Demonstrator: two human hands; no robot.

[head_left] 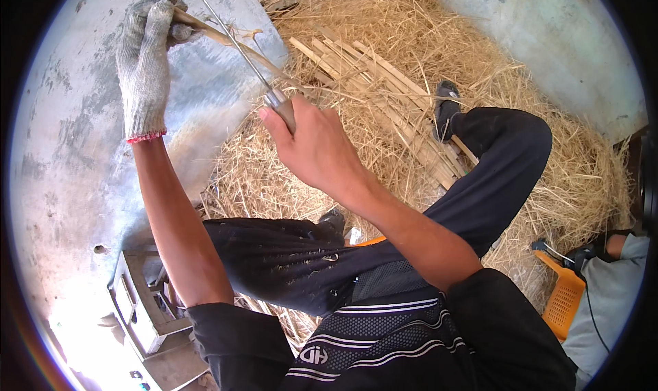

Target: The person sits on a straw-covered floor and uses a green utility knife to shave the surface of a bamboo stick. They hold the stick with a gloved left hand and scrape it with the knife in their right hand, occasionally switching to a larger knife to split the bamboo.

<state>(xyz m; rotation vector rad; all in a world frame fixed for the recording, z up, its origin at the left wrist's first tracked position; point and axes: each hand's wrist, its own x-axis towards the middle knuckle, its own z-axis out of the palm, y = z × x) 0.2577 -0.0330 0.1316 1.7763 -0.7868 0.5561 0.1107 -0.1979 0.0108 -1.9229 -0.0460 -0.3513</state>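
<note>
At the upper left, my left hand (149,41), in a grey-white knit glove with a red cuff edge, is closed around a thin bamboo strip (214,33). The strip slants down to the right, and a curled shaving stands off it. My bare right hand (319,148) grips the wooden handle of a knife (235,41) with a metal collar. Its long, narrow blade shows almost edge-on and points up and to the left, crossing the strip in the picture. Whether blade and strip touch, I cannot tell.
Pale shavings (404,21) cover the floor around my legs. Several split bamboo strips (384,93) lie between my feet. A stained wall (68,137) rises at left, above a wooden frame (137,309). At lower right are an orange plastic chair (563,298) and another person's grey-clothed leg (610,302).
</note>
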